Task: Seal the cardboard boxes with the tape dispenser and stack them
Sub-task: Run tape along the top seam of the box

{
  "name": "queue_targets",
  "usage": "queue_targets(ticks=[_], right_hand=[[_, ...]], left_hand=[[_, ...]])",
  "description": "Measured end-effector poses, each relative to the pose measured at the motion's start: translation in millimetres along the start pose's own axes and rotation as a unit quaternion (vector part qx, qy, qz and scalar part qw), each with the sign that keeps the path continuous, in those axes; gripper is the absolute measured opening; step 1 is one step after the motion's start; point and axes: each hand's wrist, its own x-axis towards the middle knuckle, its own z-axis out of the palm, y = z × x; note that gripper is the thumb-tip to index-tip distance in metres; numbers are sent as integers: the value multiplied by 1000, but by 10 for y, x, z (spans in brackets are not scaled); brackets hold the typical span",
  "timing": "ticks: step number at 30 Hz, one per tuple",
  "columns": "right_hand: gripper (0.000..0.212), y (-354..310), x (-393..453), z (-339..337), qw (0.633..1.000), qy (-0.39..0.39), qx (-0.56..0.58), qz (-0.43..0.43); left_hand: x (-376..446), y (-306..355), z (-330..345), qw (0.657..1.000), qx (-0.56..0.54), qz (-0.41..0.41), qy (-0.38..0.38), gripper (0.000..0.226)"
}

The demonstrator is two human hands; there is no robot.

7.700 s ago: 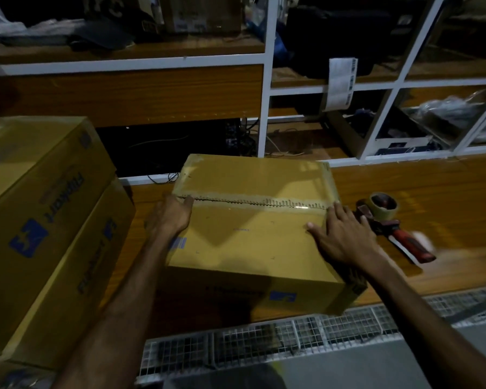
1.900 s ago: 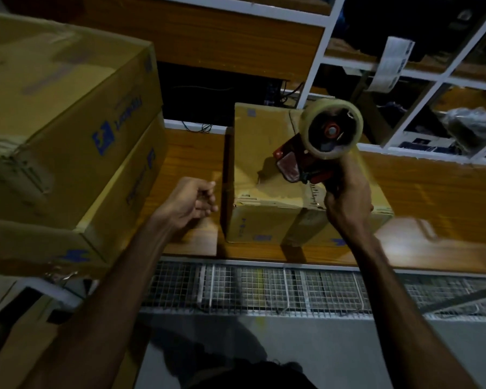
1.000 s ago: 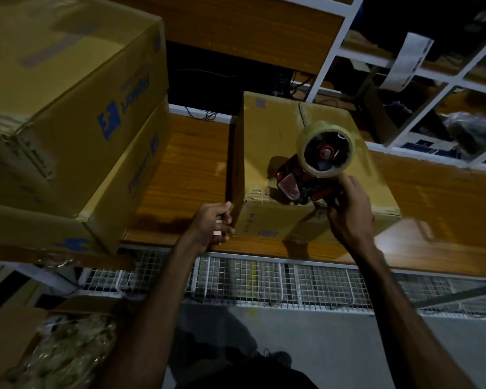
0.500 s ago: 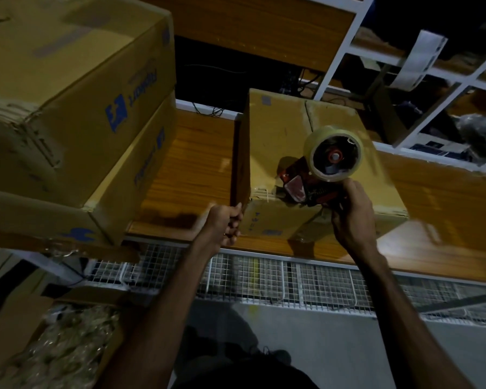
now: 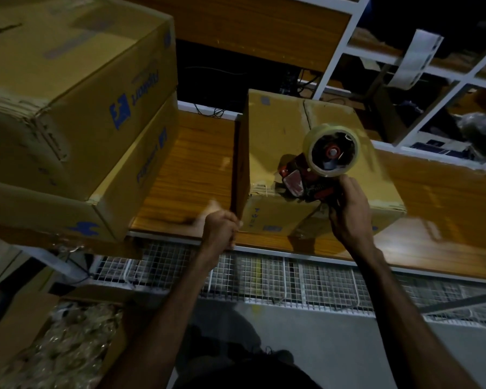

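Head view — floor carton [image 5: 9, 332] with crumpled clear wrap [image 5: 65, 349] inside

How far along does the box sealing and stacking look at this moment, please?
Done: two boxes are already stacked at the left. In hand: the right hand holds the tape dispenser at the near top edge of the box on the table, and the left hand is curled at that box's near left corner. Left: finishing this tape run and stacking that box.

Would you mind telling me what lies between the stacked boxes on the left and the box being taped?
In the head view, only a bare stretch of wooden shelf separates the stacked boxes from the box being taped.
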Motion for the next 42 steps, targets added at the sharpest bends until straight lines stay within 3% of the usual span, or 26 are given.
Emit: queue_targets(ticks=[2,5,7,9,12,18,27,39,42], right_hand=[[35,-2,-17,7,1000,-1,3,1],[36,3,-26,7,1000,-1,3,2],[38,12,-20,3,1000,-1,-1,3],[37,34,-8,5,1000,-3,0,-4],[32,72,-3,8,1000,-10,4,-16],[33,167,41,-3,999,-22,-19,-36],[46,312,112,-152,997,-50,-7,-56],[37,1992,-67,-1174,999,-36,3,13],[36,2229,-171,-1207,999,-27,27,15]], left_hand=[[-83,98,76,984,74,152,59,38],[-101,242,172,889,222,391,86,66],[-46,318,241,832,278,475,75,55],[51,322,290,807,293,507,77,39],[134,241,288,802,281,518,94,29],[148,254,311,801,246,534,111,30],[-21,275,388,828,237,486,148,25],[-188,351,518,884,202,387,166,36],[-239,376,578,880,220,383,174,40]])
